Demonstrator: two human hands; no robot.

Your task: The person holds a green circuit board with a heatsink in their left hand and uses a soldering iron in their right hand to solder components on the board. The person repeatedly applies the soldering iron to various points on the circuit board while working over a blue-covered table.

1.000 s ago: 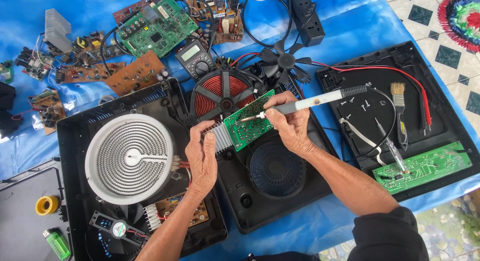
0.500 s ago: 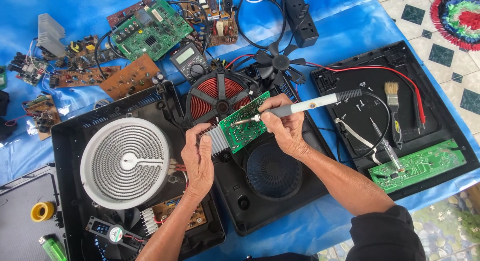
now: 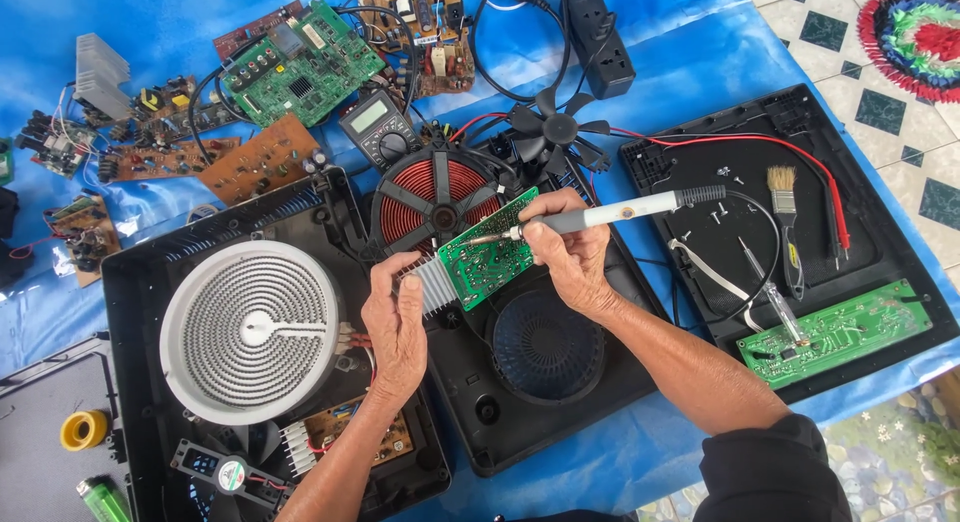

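Soldering a small board over the open cooker

Held tilted at frame centre, the small green printed circuit board with a ribbed aluminium heat sink (image 3: 478, 262) looks light, stiff and fragile — best taken by its edges or the metal fins. The left hand (image 3: 395, 327) is closed on that fin end at 7 o'clock of the board. The right hand (image 3: 570, 257) is clenched around one grey-and-white soldering iron (image 3: 610, 214), tip touching the board's face. Just behind, at 12 o'clock, sits one red copper induction coil (image 3: 435, 192); at 9 o'clock, one white spiral heating element (image 3: 250, 330). Two black cooker housings lie beneath, and another green board (image 3: 835, 332) rests at 3 o'clock.
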